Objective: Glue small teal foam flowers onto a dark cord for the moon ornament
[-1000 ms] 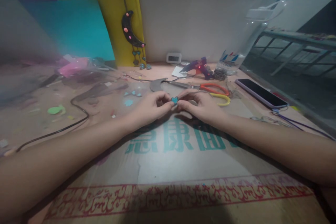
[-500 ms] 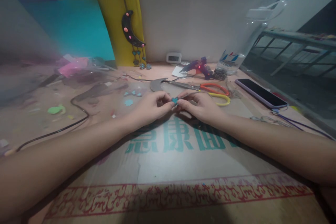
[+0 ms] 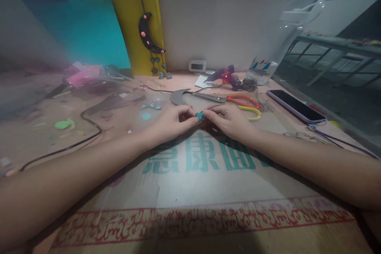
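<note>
Between my fingertips is a small teal flower-shaped piece (image 3: 200, 116). My left hand (image 3: 178, 121) pinches it from the left with thumb and forefinger. My right hand (image 3: 228, 120) is closed at its right edge, thumb and forefinger pressed together there. Just behind the hands lies a grey crescent piece (image 3: 177, 97). Scissors (image 3: 218, 98) with one orange and one yellow handle lie beyond my right hand, partly covered by it. Left of my left hand are a light-blue flower cutout (image 3: 146, 116) and several small blue pieces (image 3: 151, 105).
A dark crescent ornament (image 3: 145, 35) hangs before a yellow sheet (image 3: 126, 20). Behind the scissors are a glue gun (image 3: 224, 76), a small white digital device (image 3: 197, 66) and a clear bottle (image 3: 260, 69). A phone (image 3: 296, 106) lies right; a black cord (image 3: 74, 145) crosses the left.
The teal flower piece has shifted slightly right and turned between my fingers. My right fingertips have moved a little, and more of the piece shows.
</note>
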`<state>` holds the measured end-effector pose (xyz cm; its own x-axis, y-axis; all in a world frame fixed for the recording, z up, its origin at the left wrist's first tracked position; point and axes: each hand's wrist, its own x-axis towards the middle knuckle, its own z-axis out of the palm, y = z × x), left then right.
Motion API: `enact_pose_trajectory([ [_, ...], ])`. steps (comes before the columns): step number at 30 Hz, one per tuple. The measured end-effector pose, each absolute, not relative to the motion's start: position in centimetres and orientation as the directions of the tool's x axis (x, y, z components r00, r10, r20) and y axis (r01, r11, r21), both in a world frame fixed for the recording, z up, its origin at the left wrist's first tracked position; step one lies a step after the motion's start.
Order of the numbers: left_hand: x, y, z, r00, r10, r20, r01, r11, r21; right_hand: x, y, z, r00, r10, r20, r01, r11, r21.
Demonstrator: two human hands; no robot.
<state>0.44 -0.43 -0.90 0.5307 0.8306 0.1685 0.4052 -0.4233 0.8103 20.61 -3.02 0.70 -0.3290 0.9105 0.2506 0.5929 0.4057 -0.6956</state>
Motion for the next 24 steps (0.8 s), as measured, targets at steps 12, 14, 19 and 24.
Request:
enact_pose_trajectory([
  [12, 0.3, -0.1, -0.8, 0.516, 0.837, 0.182, 0.395, -0.420, 0.817, 20.2, -3.0, 0.7, -0.264, 0.947, 0.183, 0.486, 0.294, -0.823],
  [14, 0.3, 0.0, -1.0, 0.551, 0.817, 0.170, 0.379, -0.427, 0.821, 20.3, -2.9, 0.5, -0.263, 0.944, 0.200, 0.441, 0.302, -0.845],
  [19, 0.2, 0.0, -1.0, 0.531, 0.784, 0.323, 0.334, -0.543, 0.770, 20.3, -3.1, 0.6, -0.336, 0.928, 0.161, 0.423, 0.301, -0.855],
  [24, 0.2, -0.5, -1.0, 0.686, 0.553, 0.472, 0.131, -0.733, 0.668, 20.0, -4.0, 1.5, -0.550, 0.832, 0.068, 0.467, 0.375, -0.801],
])
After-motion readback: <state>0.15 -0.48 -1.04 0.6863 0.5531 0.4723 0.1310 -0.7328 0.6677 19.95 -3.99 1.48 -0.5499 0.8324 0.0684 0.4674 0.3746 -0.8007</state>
